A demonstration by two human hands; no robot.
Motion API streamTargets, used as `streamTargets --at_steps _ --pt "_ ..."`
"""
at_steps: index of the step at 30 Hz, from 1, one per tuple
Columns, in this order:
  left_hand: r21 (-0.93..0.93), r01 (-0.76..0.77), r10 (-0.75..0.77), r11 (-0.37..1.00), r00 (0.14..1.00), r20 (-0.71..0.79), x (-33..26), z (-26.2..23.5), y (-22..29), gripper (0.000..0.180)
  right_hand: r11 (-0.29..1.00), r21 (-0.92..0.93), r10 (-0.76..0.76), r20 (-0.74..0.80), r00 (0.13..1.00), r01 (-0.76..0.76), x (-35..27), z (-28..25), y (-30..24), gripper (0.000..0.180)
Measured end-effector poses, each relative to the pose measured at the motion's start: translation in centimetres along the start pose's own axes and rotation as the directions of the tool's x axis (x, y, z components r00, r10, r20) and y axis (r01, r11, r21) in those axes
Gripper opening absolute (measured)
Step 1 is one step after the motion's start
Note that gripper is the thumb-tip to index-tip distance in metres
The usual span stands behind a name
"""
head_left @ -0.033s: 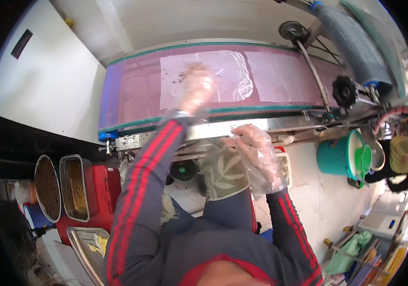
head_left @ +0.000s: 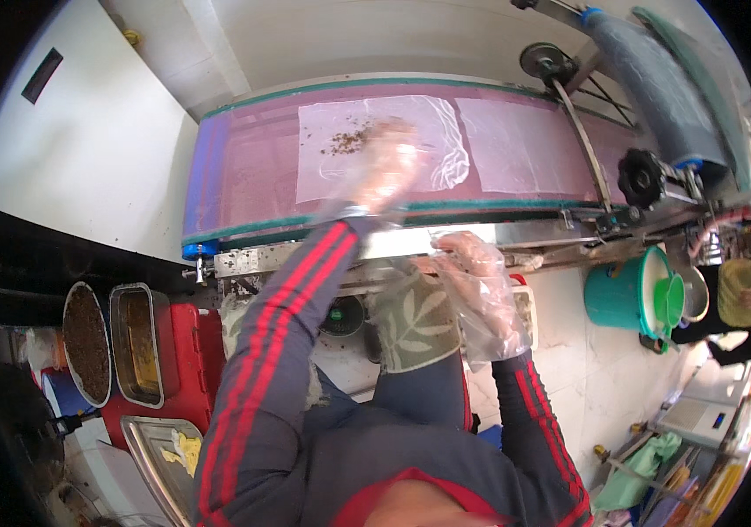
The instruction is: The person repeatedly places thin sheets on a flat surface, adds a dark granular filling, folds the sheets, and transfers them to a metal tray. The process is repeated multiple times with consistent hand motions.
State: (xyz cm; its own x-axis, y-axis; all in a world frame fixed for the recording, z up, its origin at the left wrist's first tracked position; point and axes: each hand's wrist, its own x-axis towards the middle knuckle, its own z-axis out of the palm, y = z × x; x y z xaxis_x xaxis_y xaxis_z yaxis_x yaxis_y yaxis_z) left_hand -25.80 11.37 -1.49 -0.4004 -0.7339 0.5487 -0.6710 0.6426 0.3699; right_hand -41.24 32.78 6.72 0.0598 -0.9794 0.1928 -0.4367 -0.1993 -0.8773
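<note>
My left hand (head_left: 388, 162), in a clear plastic glove, is over a thin whitish sheet (head_left: 432, 140) on the pink conveyor belt (head_left: 257, 167). Motion smears its fingers, so whether it holds anything is hidden. Brown crumbs (head_left: 346, 142) lie scattered on the sheet just left of that hand. My right hand (head_left: 478, 281), also in a loose clear glove, rests by the belt's near metal edge with its fingers stretched out and apart; nothing shows in them. A second translucent sheet (head_left: 524, 145) lies on the belt to the right.
At the left, an oval pan of brown crumbly filling (head_left: 86, 347) and a metal tin of yellowish liquid (head_left: 140, 347) sit by a red container (head_left: 195, 351). A metal bar (head_left: 584, 145) and black knob (head_left: 640, 177) stand rightward. A teal bucket (head_left: 617, 294) and another person (head_left: 744, 294) are farther right.
My left hand has moved right across the sheet, and more brown crumbs show on it. My right hand has stayed near the belt edge, its fingers shifting slightly.
</note>
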Motion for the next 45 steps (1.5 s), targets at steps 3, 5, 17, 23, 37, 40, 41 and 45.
streamTargets --at_steps 3,5,17,23,37,40,41,45 --pt "0.048 -0.127 0.124 0.991 0.990 0.064 2.6 3.9 2.3 0.030 0.998 0.051 0.042 -0.048 0.998 -0.040 2.1 -0.2 1.4 0.016" --pt "-0.218 -0.027 0.068 0.976 0.981 0.180 3.2 1.9 -0.1 0.038 1.000 -0.028 -0.012 -0.039 0.999 0.011 4.4 -0.6 2.6 0.017" --pt "0.087 0.229 -0.235 0.970 0.969 0.072 2.6 -7.1 -15.0 0.032 0.755 -0.654 -0.057 -0.137 0.989 -0.047 27.3 1.8 11.4 0.041" --pt "0.126 0.334 -0.355 0.934 0.907 0.225 2.9 -8.7 -13.1 0.037 0.675 -0.736 0.139 0.074 0.987 -0.040 27.3 2.0 10.9 0.043" --pt "0.000 0.205 -0.196 0.979 0.934 0.298 -3.5 -13.8 -8.8 0.019 0.815 -0.402 -0.400 0.131 0.907 0.418 18.1 3.3 5.0 0.014" --pt "0.048 0.264 -0.260 0.963 0.873 0.412 -4.9 -14.2 -7.8 0.024 0.729 -0.539 -0.270 0.342 0.900 0.423 17.0 3.5 4.7 0.011" --pt "0.025 0.262 -0.247 0.965 0.866 0.434 -5.4 -14.7 -7.4 0.023 0.784 -0.462 -0.265 0.355 0.896 0.415 16.0 3.1 4.6 0.011" --pt "-0.013 0.259 -0.249 0.966 0.940 0.232 -6.6 -16.5 -6.2 0.021 0.872 -0.281 -0.398 0.071 0.914 0.402 14.8 3.6 4.2 0.014"
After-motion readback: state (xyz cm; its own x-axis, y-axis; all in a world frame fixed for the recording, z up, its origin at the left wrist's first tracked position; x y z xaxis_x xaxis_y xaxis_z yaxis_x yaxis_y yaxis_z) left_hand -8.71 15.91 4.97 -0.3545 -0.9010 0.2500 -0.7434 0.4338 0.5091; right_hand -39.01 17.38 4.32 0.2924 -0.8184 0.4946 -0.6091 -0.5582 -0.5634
